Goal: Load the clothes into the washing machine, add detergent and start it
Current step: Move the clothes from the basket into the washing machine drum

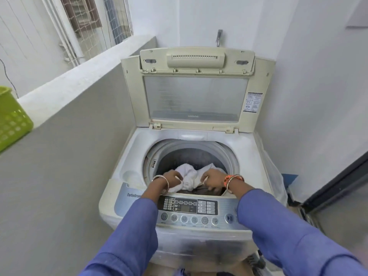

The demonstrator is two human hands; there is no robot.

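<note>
Top-load washer (139, 148), lid (196, 96) propped upright at back. Drum (191, 156) holds a white cloth (189, 173) right between the fingers (175, 177) of both hands, darker fabric (201, 191) just under and nearer than them. Ledge (79, 84) well left of the fingers carries a green basket (12, 118).

The washing machine (191, 176) stands right in front of me, its lid (196, 90) tipped up at the back against the wall, a tap (219, 37) above it. Both my hands — left hand (171, 179), right hand (214, 181) — reach over the control panel (189, 213) into the drum (189, 156), gripping a cloth (189, 176) lying inside. A basket (12, 120) sits on the ledge (79, 76) to my left.
</note>
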